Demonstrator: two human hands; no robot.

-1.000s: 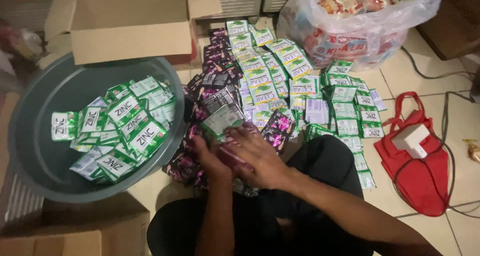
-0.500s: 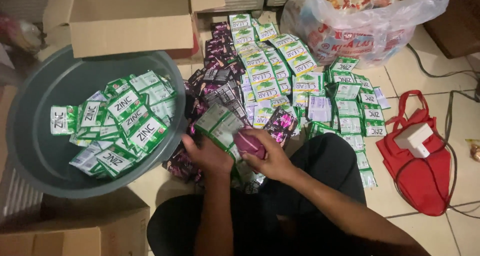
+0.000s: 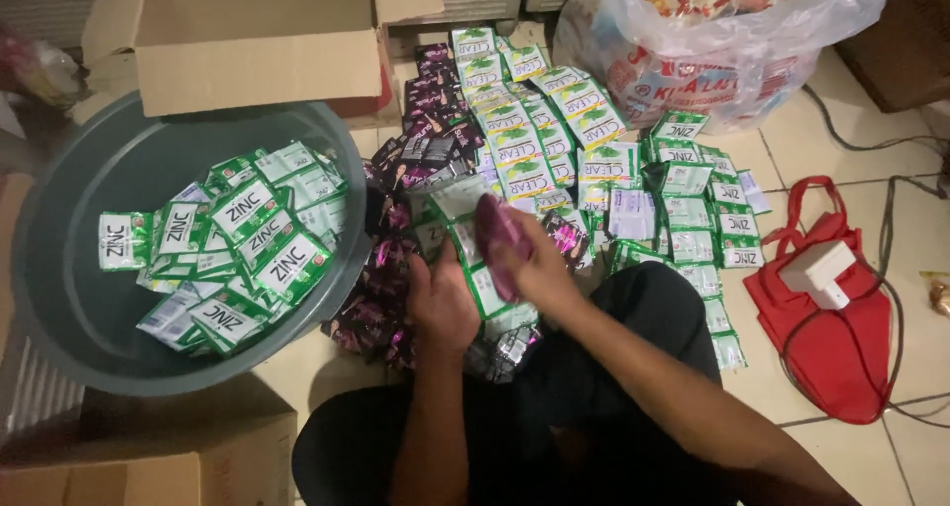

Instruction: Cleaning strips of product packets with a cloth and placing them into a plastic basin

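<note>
Left hand (image 3: pixel 442 303) closed on a strip of green sachets (image 3: pixel 465 231); right hand (image 3: pixel 539 261) closed around purple sachets (image 3: pixel 502 239), glossy, blurred. Both above the lap, over dark purple sachet strips (image 3: pixel 376 303) on the tiled floor (image 3: pixel 792 160). Left: grey basin (image 3: pixel 69 298) with green sachets. Beyond: green rows (image 3: pixel 534 140), cardboard box (image 3: pixel 252 41), plastic bag (image 3: pixel 712 51). Right: red bag (image 3: pixel 841 338).

Dim indoor light from above; corners and left edge fall into shadow. Glare marks the clear plastic bag (image 3: pixel 727 46). Both hands show slight motion blur.
</note>
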